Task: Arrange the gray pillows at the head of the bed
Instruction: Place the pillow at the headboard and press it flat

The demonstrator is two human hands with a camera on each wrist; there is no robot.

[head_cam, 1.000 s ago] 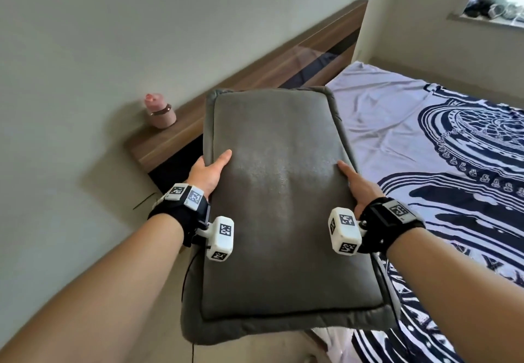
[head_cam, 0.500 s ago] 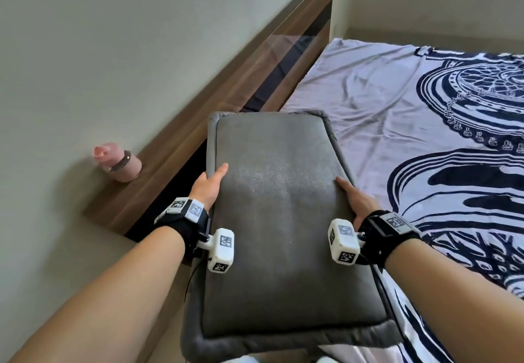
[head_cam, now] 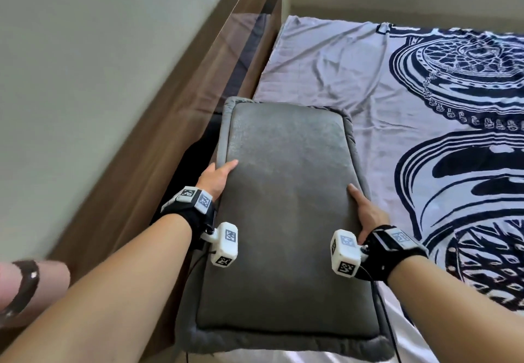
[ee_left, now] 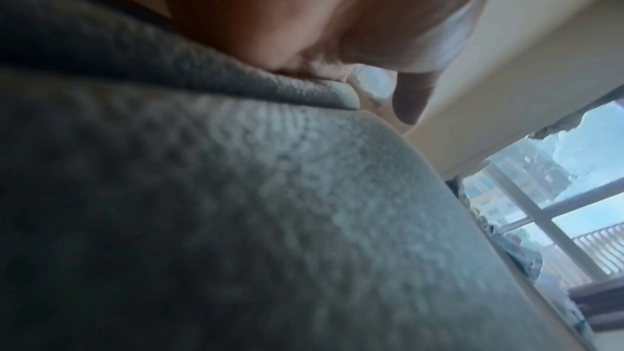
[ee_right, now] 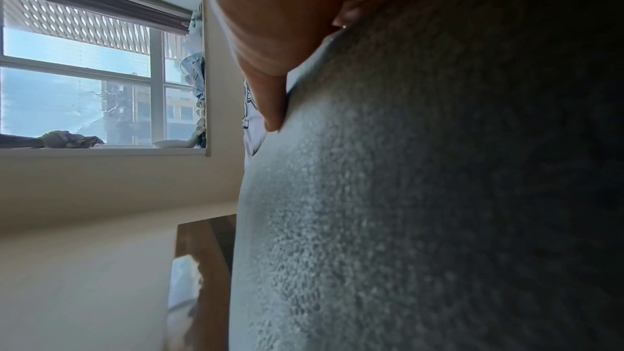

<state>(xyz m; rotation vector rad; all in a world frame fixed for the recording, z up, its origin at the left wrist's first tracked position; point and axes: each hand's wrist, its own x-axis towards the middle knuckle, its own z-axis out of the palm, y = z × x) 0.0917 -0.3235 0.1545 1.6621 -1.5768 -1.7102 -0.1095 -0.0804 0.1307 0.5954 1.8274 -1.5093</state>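
Note:
A gray pillow (head_cam: 286, 206) with a flanged rim is held flat in front of me, long side pointing away, over the near left corner of the bed (head_cam: 354, 59). My left hand (head_cam: 217, 176) grips its left edge, thumb on top and fingers hidden underneath. My right hand (head_cam: 365, 209) grips the right edge the same way. The wrist views are filled by the gray pillow (ee_left: 236, 210) (ee_right: 422, 196), with a thumb lying on top in each. No other pillow is in view.
A wooden headboard ledge (head_cam: 158, 147) runs along the wall on the left, with a dark gap between it and the mattress. A pink bottle (head_cam: 28, 286) stands on the ledge at the near left. The patterned sheet (head_cam: 453, 107) covers the bed. A window (ee_right: 91, 74) shows beyond.
The pillow has come down and forward toward the bed. My view has tilted downward, so the pink bottle slid to the lower left edge and the window left the head view.

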